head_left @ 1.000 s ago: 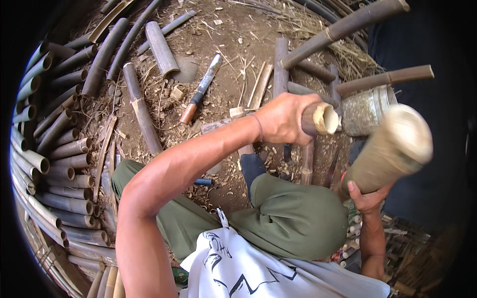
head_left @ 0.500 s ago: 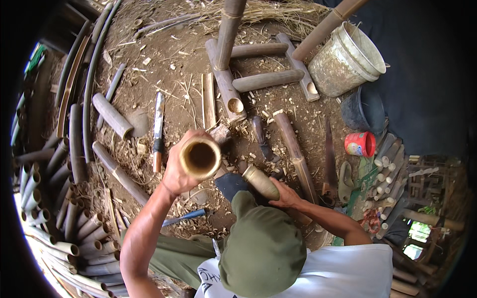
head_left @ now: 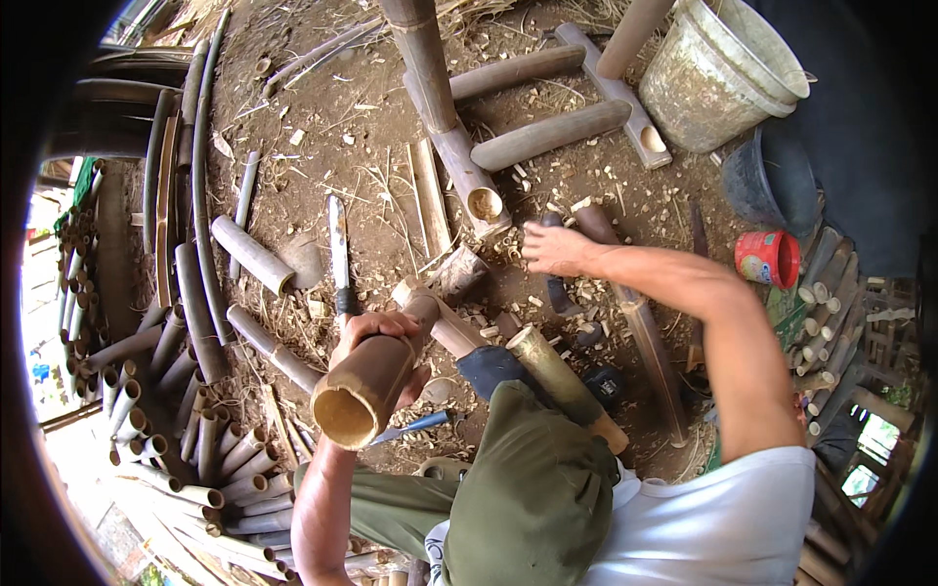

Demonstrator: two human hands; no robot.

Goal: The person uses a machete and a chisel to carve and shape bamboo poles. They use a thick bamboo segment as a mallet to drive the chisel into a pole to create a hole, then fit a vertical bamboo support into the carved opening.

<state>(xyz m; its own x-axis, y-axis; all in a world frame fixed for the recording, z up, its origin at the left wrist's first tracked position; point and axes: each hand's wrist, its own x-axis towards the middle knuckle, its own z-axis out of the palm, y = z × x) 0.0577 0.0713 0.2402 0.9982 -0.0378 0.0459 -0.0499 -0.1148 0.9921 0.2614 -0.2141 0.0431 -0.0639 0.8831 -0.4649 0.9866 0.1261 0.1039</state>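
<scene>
My left hand is wrapped round a short brown bamboo tube, whose pale hollow end tilts up toward the lower left. Its other end is close to a pale wooden piece. Stretched across to the middle, my right hand is over a dark, narrow tool on the ground. The hand hides part of it, and blurred fingers do not show whether they grip it. A greenish bamboo tube lies with no hand on it. A long-bladed knife lies just beyond my left hand.
A bamboo frame stands ahead, beside a dirty white bucket. Farther right are a dark bucket and a red tub. Cut bamboo is piled at left. A blue-handled tool lies near my leg. Chips litter the ground.
My right hand has let go of the greenish tube and moved forward to the dark tool. My left hand has lowered and tipped its tube, so the hollow end now faces lower left.
</scene>
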